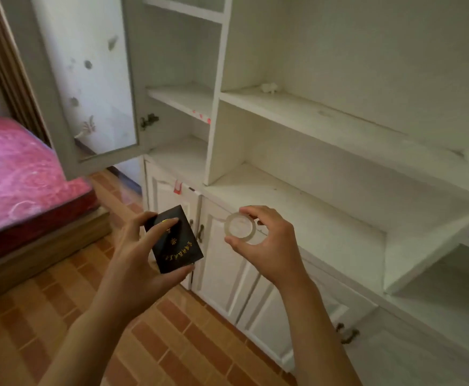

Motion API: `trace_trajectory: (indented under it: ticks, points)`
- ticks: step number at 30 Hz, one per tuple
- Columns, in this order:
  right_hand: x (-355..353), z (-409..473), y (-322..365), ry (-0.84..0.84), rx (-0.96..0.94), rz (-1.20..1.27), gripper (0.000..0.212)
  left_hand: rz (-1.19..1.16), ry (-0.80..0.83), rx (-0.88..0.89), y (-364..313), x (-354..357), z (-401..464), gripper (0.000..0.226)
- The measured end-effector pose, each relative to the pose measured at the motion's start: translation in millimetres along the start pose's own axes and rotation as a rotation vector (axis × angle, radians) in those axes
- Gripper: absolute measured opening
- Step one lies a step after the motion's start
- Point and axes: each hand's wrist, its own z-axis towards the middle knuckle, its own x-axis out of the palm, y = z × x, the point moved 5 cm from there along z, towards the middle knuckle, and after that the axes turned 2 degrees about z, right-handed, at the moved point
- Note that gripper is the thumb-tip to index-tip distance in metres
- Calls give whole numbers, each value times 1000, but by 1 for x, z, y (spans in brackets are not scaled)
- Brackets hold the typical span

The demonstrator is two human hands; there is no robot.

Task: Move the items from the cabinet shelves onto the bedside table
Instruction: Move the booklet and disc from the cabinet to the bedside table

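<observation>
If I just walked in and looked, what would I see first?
Probably the two hands held up in front of the white cabinet. The left hand holds a small black booklet with gold writing, and the right hand pinches a clear ring of tape. After that, the bright pink bed on the left stands out.

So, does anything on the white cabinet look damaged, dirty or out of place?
Yes, some things. Red marks stain the front edge of a narrow left shelf, and a torn red sticker clings to a lower door. The open glass door is spotted with dirt. One small white object sits alone on the wide upper shelf.
</observation>
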Motion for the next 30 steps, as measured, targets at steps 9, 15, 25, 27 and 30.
trace_trajectory:
  ticks: [9, 15, 25, 27, 30]
  points:
    - [125, 54, 71, 263, -223, 131, 62, 195, -198, -207, 67, -93, -44, 88]
    - [212, 93, 110, 425, -374, 232, 60, 289, -343, -374, 104, -140, -58, 98]
    - [334, 166, 172, 580, -599, 389, 61, 366, -488, -583, 153, -189, -45, 107]
    - [354, 178, 182, 640, -611, 440, 59, 370, -509, -619, 161, -193, -43, 106]
    - [381, 187, 199, 728, -660, 511, 55, 404, -559, -684, 169, -202, -46, 105]
